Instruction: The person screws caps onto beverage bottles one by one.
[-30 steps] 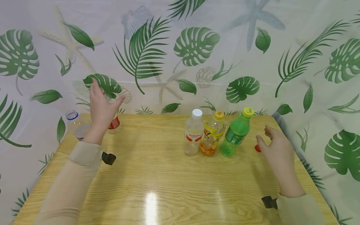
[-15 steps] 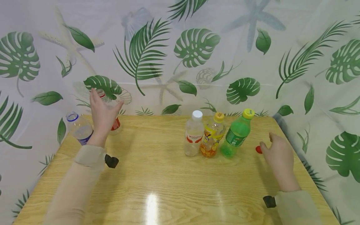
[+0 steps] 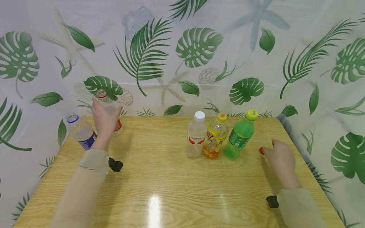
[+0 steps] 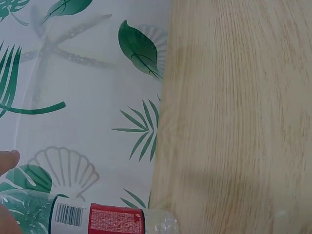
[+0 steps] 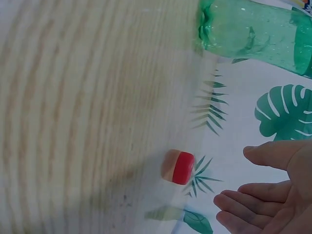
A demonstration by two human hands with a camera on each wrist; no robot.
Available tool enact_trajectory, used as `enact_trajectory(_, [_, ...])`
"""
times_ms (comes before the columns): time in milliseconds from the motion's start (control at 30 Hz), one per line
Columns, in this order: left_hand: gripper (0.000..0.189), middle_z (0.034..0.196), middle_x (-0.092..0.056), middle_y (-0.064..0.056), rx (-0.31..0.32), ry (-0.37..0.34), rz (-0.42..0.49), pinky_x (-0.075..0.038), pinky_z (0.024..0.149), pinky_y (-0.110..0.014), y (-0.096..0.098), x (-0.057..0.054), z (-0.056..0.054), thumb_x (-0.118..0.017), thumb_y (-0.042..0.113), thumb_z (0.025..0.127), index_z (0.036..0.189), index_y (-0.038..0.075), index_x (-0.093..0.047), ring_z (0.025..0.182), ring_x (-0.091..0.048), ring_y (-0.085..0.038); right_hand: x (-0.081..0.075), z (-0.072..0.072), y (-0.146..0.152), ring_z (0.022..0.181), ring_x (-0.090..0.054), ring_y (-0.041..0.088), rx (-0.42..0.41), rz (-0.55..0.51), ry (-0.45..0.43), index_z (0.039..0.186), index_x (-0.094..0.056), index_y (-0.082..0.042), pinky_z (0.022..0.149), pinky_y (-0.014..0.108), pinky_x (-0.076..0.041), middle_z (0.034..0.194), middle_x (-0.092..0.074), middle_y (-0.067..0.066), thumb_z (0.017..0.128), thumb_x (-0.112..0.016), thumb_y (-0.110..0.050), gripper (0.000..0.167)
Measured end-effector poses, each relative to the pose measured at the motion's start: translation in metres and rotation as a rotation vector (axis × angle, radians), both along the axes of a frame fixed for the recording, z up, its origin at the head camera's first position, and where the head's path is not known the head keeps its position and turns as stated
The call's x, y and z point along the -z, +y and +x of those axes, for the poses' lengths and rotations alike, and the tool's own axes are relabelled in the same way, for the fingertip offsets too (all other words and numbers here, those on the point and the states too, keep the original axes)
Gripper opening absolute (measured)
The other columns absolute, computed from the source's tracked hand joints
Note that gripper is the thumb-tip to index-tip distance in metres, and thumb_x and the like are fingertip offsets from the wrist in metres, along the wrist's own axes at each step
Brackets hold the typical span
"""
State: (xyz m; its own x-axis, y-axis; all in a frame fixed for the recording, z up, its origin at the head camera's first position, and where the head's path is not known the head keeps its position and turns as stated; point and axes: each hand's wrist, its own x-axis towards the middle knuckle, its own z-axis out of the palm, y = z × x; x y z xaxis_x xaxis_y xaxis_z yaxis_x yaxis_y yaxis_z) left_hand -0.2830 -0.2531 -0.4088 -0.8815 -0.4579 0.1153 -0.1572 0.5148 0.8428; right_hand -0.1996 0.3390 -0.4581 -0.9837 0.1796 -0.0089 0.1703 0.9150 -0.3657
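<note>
At the far left, my left hand (image 3: 104, 122) is at an uncapped clear bottle with a red label (image 4: 114, 219), thumb and fingers spread to either side of it. One fingertip stands apart from the bottle in the left wrist view. The hand hides much of the bottle's middle in the head view; its red-ringed neck shows above. On the right, my right hand (image 3: 280, 158) reaches toward a small red bottle cap (image 5: 183, 168) lying on the table. Thumb and fingers are apart there, and the right wrist view shows nothing between them.
Left of my left hand stands an uncapped bottle with a blue neck ring (image 3: 81, 129). At centre right stand a white-capped clear bottle (image 3: 196, 141), an orange-capped bottle (image 3: 212, 150) and a green bottle (image 3: 239, 134). A leaf-patterned cloth (image 3: 159, 41) hangs behind the wooden table (image 3: 159, 177).
My left hand has come down around the red-labelled bottle, whose neck now shows above it. The right hand has lowered and moved closer to the red cap. The bottles stay in place.
</note>
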Motion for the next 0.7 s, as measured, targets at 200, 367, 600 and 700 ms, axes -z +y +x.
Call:
enact_trajectory(200, [0.112,0.179,-0.001,-0.018,-0.015,-0.026,0.046,-0.018,0.134,-0.056,-0.004,0.013,-0.002,-0.073,0.042,0.099,0.17,0.008,0.007,0.166,-0.011,-0.039,0.008,-0.005,0.004,0.123,-0.056,0.063,0.013,0.034,-0.039,0.144,-0.048,0.02,0.096,0.07,-0.052,0.141,-0.053,0.044,0.103,-0.062,-0.026,0.063])
enact_trajectory(367, [0.111,0.178,-0.008,-0.021,-0.04,-0.027,0.102,-0.021,0.133,-0.056,-0.005,0.022,-0.004,-0.074,0.04,0.099,0.17,0.005,0.004,0.164,-0.016,-0.041,0.011,-0.006,0.006,0.123,-0.057,0.061,-0.008,0.061,-0.059,0.142,-0.051,0.019,0.096,0.068,-0.053,0.14,-0.056,0.042,0.103,-0.062,-0.023,0.059])
enact_trajectory(600, [0.108,0.176,-0.012,-0.024,-0.076,-0.035,0.16,-0.023,0.133,-0.054,-0.004,0.033,-0.006,-0.075,0.037,0.098,0.17,0.002,-0.001,0.163,-0.019,-0.041,0.018,-0.01,0.008,0.113,-0.063,0.06,-0.067,0.123,-0.041,0.133,-0.055,0.022,0.09,0.065,-0.056,0.129,-0.062,0.042,0.101,-0.066,-0.018,0.053])
enact_trajectory(700, [0.106,0.175,-0.017,-0.024,-0.092,-0.014,0.181,-0.023,0.134,-0.053,-0.004,0.038,-0.007,-0.076,0.032,0.098,0.169,0.001,-0.004,0.163,-0.022,-0.04,0.021,-0.012,0.008,0.109,-0.065,0.059,-0.078,0.128,-0.03,0.13,-0.058,0.022,0.087,0.064,-0.057,0.125,-0.065,0.042,0.099,-0.067,-0.015,0.049])
